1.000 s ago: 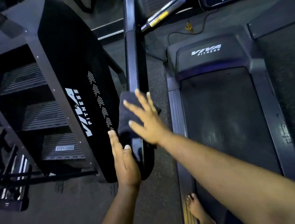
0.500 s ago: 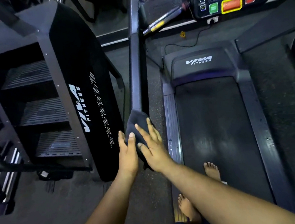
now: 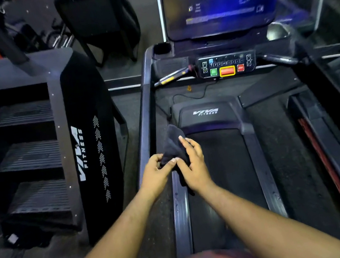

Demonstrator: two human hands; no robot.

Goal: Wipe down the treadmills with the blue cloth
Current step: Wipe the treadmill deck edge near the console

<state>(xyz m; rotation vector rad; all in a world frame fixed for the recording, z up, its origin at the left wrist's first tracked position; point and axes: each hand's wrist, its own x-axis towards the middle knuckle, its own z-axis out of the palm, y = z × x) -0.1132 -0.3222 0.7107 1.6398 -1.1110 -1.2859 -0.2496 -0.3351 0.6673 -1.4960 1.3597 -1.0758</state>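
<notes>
A dark blue cloth (image 3: 172, 143) hangs bunched between both hands, in the air above the treadmill's left side rail (image 3: 180, 210). My left hand (image 3: 156, 173) pinches the cloth's lower left edge with thumb and fingers. My right hand (image 3: 193, 164) grips the cloth from the right, fingers curled over it. The black treadmill (image 3: 224, 165) stretches ahead, with its belt below my arms, a motor cover marked VIVA FITNESS, and a console (image 3: 227, 67) with green, orange and red buttons. The left upright handrail (image 3: 146, 114) runs just left of the cloth.
A black stair-climber machine (image 3: 57, 144) stands close on the left, across a narrow strip of floor. A lit screen (image 3: 221, 1) rises above the console. Another machine's frame (image 3: 339, 127) borders the right side. Weights and gear lie at the back left.
The view has risen from the left upright to the console and screen. Both hands have come off the upright with the cloth and now hold it bunched over the side rail.
</notes>
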